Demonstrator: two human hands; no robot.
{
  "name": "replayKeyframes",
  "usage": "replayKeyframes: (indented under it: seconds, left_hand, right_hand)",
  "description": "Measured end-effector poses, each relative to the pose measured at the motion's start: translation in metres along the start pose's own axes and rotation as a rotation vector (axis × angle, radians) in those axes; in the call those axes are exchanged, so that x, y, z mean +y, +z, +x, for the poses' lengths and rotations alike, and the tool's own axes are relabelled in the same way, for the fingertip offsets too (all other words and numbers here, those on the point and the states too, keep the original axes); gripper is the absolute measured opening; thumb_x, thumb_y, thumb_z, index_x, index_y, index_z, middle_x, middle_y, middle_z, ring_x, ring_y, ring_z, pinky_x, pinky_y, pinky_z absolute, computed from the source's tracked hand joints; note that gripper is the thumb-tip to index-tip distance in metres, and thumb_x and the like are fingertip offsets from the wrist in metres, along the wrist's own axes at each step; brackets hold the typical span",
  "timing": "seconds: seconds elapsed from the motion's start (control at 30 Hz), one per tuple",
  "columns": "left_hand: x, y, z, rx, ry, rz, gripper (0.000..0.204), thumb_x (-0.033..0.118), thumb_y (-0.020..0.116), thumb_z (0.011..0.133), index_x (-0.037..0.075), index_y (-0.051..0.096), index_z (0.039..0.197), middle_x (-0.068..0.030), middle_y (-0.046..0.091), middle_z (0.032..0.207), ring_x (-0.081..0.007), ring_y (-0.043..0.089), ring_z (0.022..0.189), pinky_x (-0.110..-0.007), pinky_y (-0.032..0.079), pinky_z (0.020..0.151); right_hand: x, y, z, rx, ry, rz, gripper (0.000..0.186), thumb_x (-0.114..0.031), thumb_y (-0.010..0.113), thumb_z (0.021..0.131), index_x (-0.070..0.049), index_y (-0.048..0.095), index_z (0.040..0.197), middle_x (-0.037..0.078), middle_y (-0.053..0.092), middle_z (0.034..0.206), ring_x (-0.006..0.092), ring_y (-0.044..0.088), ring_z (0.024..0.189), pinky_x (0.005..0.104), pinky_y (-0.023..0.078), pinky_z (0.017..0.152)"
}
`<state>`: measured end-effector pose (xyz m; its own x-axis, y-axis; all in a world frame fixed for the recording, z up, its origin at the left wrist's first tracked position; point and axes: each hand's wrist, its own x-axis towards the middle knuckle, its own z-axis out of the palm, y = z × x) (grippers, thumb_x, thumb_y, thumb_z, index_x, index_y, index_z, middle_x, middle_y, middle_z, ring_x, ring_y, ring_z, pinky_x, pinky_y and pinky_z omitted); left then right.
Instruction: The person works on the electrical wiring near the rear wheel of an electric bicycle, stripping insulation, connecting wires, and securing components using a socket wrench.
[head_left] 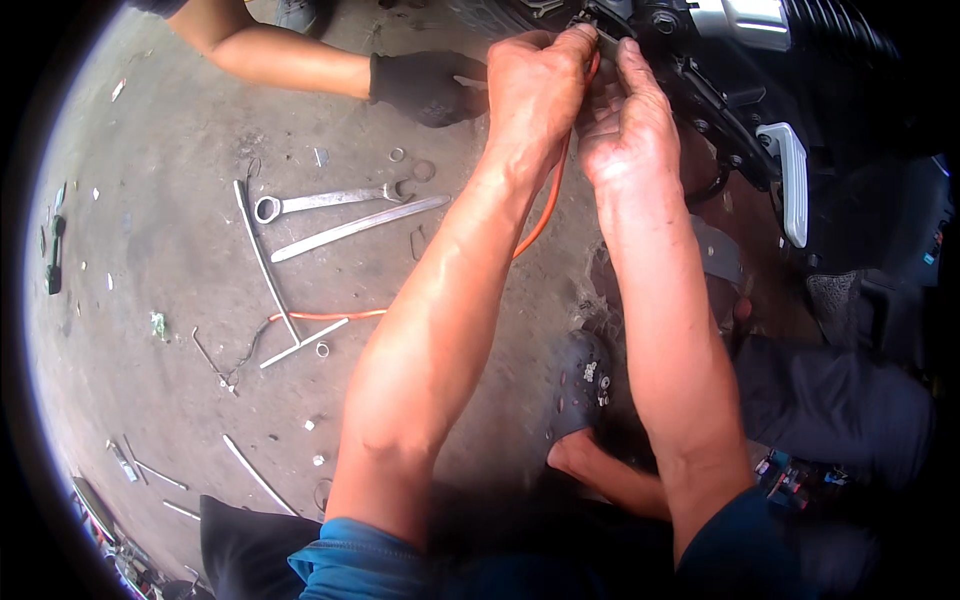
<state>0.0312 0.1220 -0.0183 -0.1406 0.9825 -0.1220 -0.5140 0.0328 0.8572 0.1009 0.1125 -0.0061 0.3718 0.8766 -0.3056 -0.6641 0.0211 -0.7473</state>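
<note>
Both of my hands are raised against the underside of a dark motorcycle [730, 110]. My left hand [538, 90] is closed, its fingers wrapped round an orange cord [545, 212] near the metal parts. Beside it, my right hand [632, 120] has its palm turned up and its fingers curled in; whatever they grip is hidden. The cord hangs from between my hands, passes behind my left forearm and lies on the floor, where it meets thin dark wire. Close to my left hand is another person's black-gloved hand [428, 88], reaching in from the upper left.
On the concrete floor [160, 260] lie a combination wrench [335, 202], a flat metal bar [360, 228] and a T-handle wrench [264, 262]. A small metal ring [322, 349] sits near the T-bar. A silver footpeg [790, 185] juts out right of my forearm. Below is a dark clog [582, 385].
</note>
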Motion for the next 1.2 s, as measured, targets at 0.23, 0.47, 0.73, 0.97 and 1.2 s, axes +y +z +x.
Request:
replayKeyframes:
  seconds: [0.23, 0.47, 0.73, 0.97, 1.2]
  left_hand:
    - [0.008, 0.010, 0.013, 0.005, -0.199, -0.096, 0.019, 0.012, 0.060, 0.086, -0.003, 0.066, 0.076, -0.0045, 0.059, 0.061, -0.0115, 0.049, 0.048, -0.026, 0.037, 0.045]
    - [-0.002, 0.001, 0.028, -0.010, -0.215, -0.023, 0.019, 0.011, 0.060, 0.083, -0.006, 0.067, 0.083, -0.0052, 0.059, 0.061, -0.0123, 0.049, 0.047, -0.026, 0.035, 0.042]
    - [-0.016, -0.055, -0.009, 0.055, -0.081, 0.204, 0.016, 0.010, 0.062, 0.075, -0.005, 0.065, 0.079, -0.0058, 0.059, 0.068, -0.0137, 0.049, 0.057, -0.029, 0.039, 0.051]
    - [0.007, -0.085, -0.048, 0.024, -0.155, 0.319, 0.021, 0.012, 0.059, 0.080, -0.002, 0.067, 0.094, -0.0052, 0.060, 0.076, -0.0117, 0.050, 0.064, -0.026, 0.041, 0.056]
    - [0.006, -0.107, -0.078, 0.049, -0.250, 0.005, 0.023, 0.008, 0.058, 0.085, -0.006, 0.058, 0.103, -0.0121, 0.062, 0.081, -0.0169, 0.058, 0.066, -0.031, 0.050, 0.060]
  right_hand:
    - [0.008, -0.019, 0.020, -0.058, 0.003, 0.071, 0.021, -0.021, 0.059, 0.094, -0.004, 0.058, 0.107, 0.009, 0.062, 0.105, 0.0223, 0.059, 0.103, 0.0360, 0.045, 0.098]
    - [0.010, -0.004, 0.031, 0.033, 0.006, -0.005, 0.021, -0.023, 0.060, 0.093, -0.007, 0.060, 0.106, 0.008, 0.064, 0.099, 0.0225, 0.061, 0.096, 0.0369, 0.048, 0.091]
    - [0.006, -0.009, 0.037, 0.032, 0.016, -0.112, 0.018, -0.026, 0.064, 0.091, -0.008, 0.062, 0.092, 0.005, 0.064, 0.084, 0.0191, 0.061, 0.074, 0.0333, 0.048, 0.065]
    - [0.007, -0.003, 0.013, 0.037, 0.012, -0.175, 0.019, -0.025, 0.063, 0.091, -0.006, 0.062, 0.095, 0.007, 0.065, 0.086, 0.0213, 0.062, 0.077, 0.0356, 0.049, 0.067]
    - [0.013, -0.030, 0.000, 0.023, -0.054, -0.147, 0.025, -0.023, 0.061, 0.092, -0.004, 0.060, 0.107, 0.008, 0.065, 0.096, 0.0226, 0.062, 0.087, 0.0362, 0.050, 0.074]
